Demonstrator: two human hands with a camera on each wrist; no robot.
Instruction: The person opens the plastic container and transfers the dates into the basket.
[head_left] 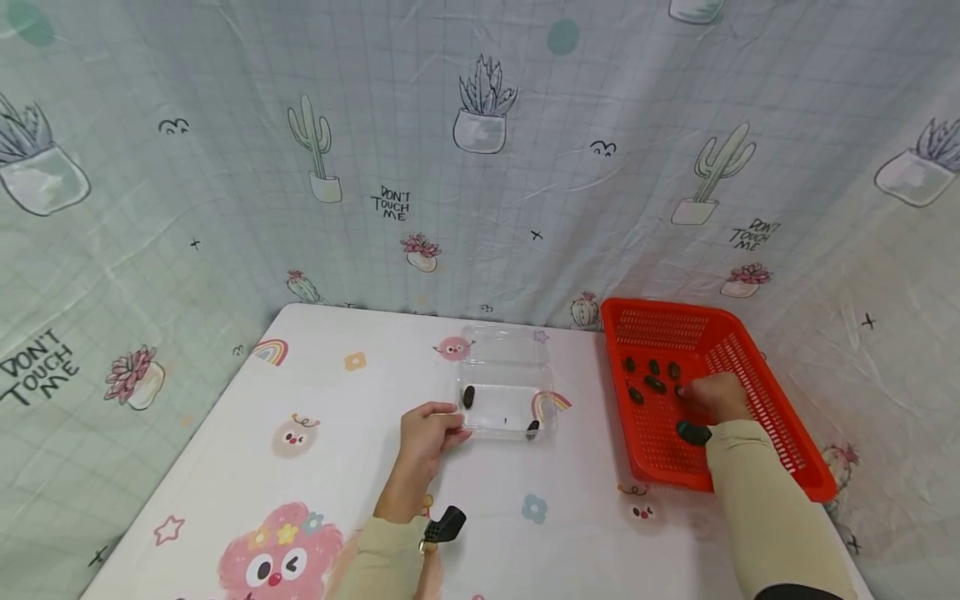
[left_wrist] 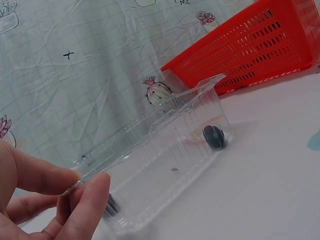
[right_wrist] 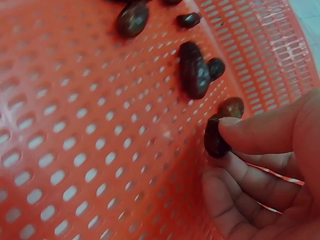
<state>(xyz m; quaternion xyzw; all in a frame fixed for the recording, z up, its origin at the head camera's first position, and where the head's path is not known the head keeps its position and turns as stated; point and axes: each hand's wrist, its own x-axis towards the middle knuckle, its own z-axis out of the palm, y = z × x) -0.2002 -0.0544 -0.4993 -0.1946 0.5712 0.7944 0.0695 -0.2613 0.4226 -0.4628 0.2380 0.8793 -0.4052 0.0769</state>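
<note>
With thumb and fingers my left hand (head_left: 431,429) pinches the near left rim of a clear plastic hinged box (left_wrist: 165,135). Its lid (head_left: 504,344) is flipped back, away from me. Inside lie a dark date (head_left: 468,397) at the left and another date (head_left: 532,429) in the near right corner. Over at the right, my right hand (head_left: 717,396) reaches into a red plastic basket (head_left: 626,425). Between its thumb and fingers it pinches a glossy dark brown date (right_wrist: 216,141). A lighter brown date (right_wrist: 232,106) sits right behind the held one.
Several more dates (head_left: 655,384) lie scattered on the basket's slotted floor, toward its far left part. The white table cover (head_left: 360,442) has printed cartoon figures. A patterned curtain (head_left: 375,150) closes off the back and both sides.
</note>
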